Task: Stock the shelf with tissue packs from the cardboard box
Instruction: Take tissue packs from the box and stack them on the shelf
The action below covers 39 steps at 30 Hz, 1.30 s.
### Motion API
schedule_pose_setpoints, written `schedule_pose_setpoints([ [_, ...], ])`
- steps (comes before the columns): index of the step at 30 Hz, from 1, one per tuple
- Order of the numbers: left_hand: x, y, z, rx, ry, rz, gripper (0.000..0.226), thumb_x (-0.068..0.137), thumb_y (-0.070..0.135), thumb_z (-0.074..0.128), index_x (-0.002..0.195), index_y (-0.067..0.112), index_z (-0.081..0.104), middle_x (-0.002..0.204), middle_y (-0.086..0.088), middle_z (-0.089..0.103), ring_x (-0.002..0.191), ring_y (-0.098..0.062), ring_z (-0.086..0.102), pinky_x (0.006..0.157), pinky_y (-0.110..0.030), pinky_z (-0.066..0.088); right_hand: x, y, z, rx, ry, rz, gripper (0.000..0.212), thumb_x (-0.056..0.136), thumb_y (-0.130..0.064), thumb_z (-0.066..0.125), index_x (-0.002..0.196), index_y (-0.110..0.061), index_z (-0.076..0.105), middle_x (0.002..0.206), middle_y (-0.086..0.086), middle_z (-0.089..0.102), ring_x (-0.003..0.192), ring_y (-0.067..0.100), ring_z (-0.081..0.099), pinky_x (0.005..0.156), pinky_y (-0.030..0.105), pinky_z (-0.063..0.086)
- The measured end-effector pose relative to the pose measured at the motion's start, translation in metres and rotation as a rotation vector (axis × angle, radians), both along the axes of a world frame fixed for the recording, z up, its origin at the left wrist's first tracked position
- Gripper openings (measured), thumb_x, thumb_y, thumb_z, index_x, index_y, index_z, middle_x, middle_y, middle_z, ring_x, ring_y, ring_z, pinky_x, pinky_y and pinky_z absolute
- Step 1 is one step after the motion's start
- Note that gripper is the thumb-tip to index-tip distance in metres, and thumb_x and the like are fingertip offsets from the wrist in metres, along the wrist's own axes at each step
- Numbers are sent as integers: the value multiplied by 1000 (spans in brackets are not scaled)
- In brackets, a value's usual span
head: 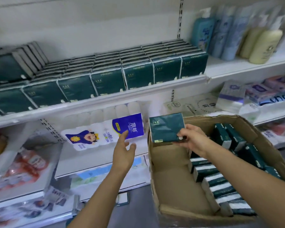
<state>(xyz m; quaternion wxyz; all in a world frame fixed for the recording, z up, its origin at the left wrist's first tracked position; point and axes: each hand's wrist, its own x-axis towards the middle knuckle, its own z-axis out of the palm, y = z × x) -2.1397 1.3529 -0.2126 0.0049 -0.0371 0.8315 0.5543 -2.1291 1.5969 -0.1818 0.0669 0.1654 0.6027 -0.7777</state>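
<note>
My right hand (192, 139) grips a dark green tissue pack (166, 129) by its lower right corner and holds it upright above the left end of the cardboard box (169, 191). More green packs (220, 183) lie in rows along the box's right side; its left half shows bare cardboard. My left hand (123, 152) hangs in the air left of the box, fingers spread and holding nothing. The white shelf (105, 100) above carries rows of matching green packs (109, 79), stacked higher at the far left.
A white and blue toilet roll bundle (105, 130) lies on the shelf below, just behind my left hand. Bottles (257, 45) stand on the upper right shelf. Purple and white tissue packs (234, 96) fill the right middle shelf. Wrapped goods crowd the lower left shelves.
</note>
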Motion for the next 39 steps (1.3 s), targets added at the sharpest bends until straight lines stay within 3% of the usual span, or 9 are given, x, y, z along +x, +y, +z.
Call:
schedule_pose_setpoints([
  [4,-19,-33,37,29,83,18,34,95,10,54,126,22,56,122,10,60,98,-3,57,75,-7,41,-25,-39,16,193,61,98,17,79,-7,70,89,-15,59,85,3,67,72,14,52,57,26,37],
  [7,-19,-55,58,57,123,-13,28,94,5,53,106,28,61,107,14,65,91,-2,58,84,-20,46,-36,-65,26,146,105,123,16,80,-13,74,87,-14,60,77,2,65,64,12,46,54,24,30],
  [12,-49,-149,102,81,224,107,29,93,7,55,106,32,62,109,12,67,91,-9,63,87,-40,53,-93,-165,69,-5,165,234,13,85,-16,66,81,-10,55,80,11,63,68,18,55,56,26,41],
  [17,-67,-201,140,22,320,133,29,93,7,55,111,29,62,104,10,70,93,-12,68,91,-39,53,-121,-215,110,-78,299,254,12,87,5,57,98,1,56,95,21,68,82,29,68,68,34,59],
  [20,-84,-247,163,-29,430,165,27,94,9,55,114,27,61,104,8,71,97,-8,67,95,-36,52,-141,-260,135,51,365,278,20,85,0,64,103,0,58,106,22,69,95,33,69,78,38,58],
  [23,-102,-290,182,-99,520,214,26,95,11,54,115,27,60,103,9,71,99,-7,66,97,-36,51,-161,-301,153,277,415,274,12,81,-11,72,90,-10,64,92,5,72,80,11,65,69,24,47],
  [27,-120,-335,205,-291,599,288,30,96,14,54,124,23,58,117,10,65,111,-7,58,101,-28,44,-186,-352,169,368,474,223,16,77,-8,77,87,-1,66,78,6,64,59,5,53,51,11,40],
  [32,-154,-390,221,-730,578,372,47,93,25,58,138,24,46,142,1,51,133,-21,43,117,-50,19,-218,-404,176,599,508,271,16,76,-15,80,87,-10,68,87,4,70,77,19,66,75,30,55],
  [39,-181,-420,224,-1051,395,199,72,94,41,55,153,22,18,157,-1,27,147,-16,19,120,-45,-6,-257,-451,170,741,458,228,21,76,-22,81,93,-15,71,90,1,72,84,18,67,83,37,55],
])
